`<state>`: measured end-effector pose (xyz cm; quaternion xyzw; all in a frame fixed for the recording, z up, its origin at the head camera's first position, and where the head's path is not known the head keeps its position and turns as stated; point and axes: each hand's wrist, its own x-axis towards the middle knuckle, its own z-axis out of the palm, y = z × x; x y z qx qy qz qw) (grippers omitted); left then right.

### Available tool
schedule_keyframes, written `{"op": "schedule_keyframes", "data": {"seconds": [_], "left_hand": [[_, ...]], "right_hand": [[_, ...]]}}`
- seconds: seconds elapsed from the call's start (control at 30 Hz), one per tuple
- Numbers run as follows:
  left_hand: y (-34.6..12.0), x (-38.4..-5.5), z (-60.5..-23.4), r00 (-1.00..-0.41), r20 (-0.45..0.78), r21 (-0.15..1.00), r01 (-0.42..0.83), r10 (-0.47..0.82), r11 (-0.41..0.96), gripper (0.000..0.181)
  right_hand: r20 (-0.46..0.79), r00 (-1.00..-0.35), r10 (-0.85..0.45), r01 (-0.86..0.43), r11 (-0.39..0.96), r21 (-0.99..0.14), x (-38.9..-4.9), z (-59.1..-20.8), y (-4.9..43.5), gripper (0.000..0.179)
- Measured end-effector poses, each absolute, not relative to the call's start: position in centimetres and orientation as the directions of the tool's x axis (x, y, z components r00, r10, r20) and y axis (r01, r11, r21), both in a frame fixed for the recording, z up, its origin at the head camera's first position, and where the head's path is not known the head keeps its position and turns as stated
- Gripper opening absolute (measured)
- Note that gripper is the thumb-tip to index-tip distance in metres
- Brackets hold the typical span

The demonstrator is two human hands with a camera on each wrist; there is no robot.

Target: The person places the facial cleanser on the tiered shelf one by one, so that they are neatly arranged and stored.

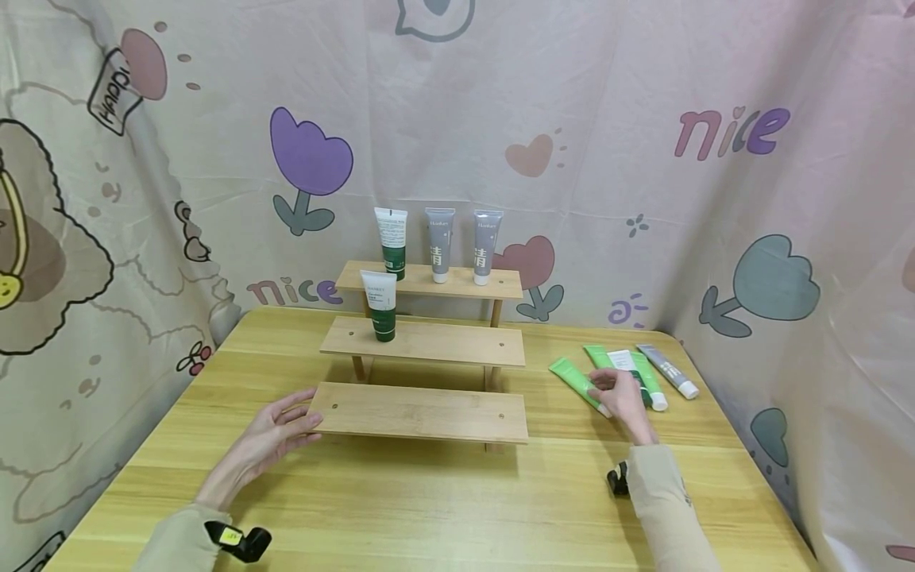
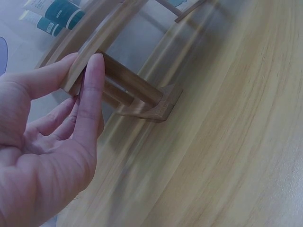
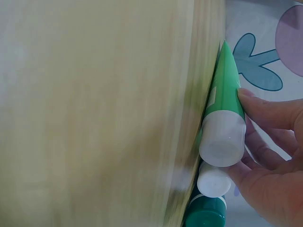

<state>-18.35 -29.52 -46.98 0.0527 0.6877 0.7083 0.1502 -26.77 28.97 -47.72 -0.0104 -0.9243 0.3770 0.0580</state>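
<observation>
My left hand (image 1: 275, 429) pinches the left end of the lowest wooden shelf board (image 1: 422, 411), thumb above and index finger below, as the left wrist view shows. At the right, my right hand (image 1: 622, 397) is at a light green squeeze tube (image 1: 574, 380) lying on the table. Its thumb and fingers curl about the tube's sides near the white cap (image 3: 222, 142). Beside it lie more green tubes (image 1: 649, 383), a white and dark green tube (image 1: 622, 361) partly under the hand, and a grey tube (image 1: 666, 369).
Two grey tubes (image 1: 441, 238) and a white-and-green tube (image 1: 393, 238) stand on the top board (image 1: 457, 284). Another white-and-green tube (image 1: 382, 306) stands on the middle board (image 1: 450, 342). A printed cloth (image 1: 443, 119) hangs behind the wooden table (image 1: 429, 508).
</observation>
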Motion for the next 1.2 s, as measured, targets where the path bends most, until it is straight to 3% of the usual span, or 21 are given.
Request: {"op": "schedule_keyframes", "data": {"seconds": [0.67,1.2], "left_hand": [[-29.64,-18.4,-47.07,-0.94,-0.109,0.99,-0.132,0.323,-0.048,0.078],[-29.72,-18.36,-47.21,-0.939,-0.09,0.99,-0.121,0.333,-0.073,0.077]], "right_hand": [[-0.037,-0.999,0.003,0.025,0.782,-0.623,-26.94,-47.28,28.98,0.042],[0.018,-1.0,-0.021,-0.028,0.797,-0.604,-26.99,-47.31,28.86,0.038]]}}
